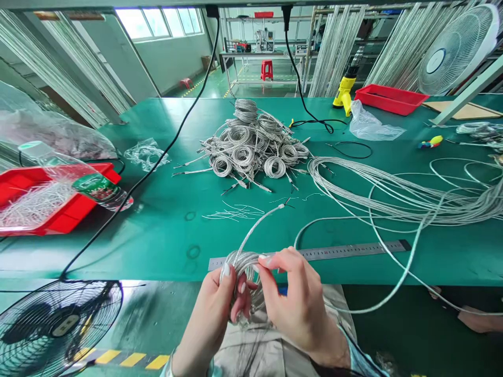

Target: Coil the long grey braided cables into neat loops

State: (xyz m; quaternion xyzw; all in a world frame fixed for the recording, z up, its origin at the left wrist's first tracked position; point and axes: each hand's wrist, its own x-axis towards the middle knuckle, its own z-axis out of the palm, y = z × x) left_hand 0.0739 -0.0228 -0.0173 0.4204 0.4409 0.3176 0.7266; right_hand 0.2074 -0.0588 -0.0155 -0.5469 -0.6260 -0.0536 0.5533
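both forearms reach up from below the near edge of the tabletop [157,225], wrists bent inward. the left hand [214,309] is closed round the cable coil [247,257], thumb on top, fingers curled through it; the right hand [296,296] pinches its right side between thumb and index finger. the coil overlaps the near edge in view, beside the ruler [349,251]. green surface stretches from the ruler's left end towards the left red tray [74,214].

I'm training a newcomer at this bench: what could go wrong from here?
The coil could spring open if the left hand or right hand slips. The slack cable hangs past the table's edge and might snag. The pile looks loosely heaped; a bump could topple it.
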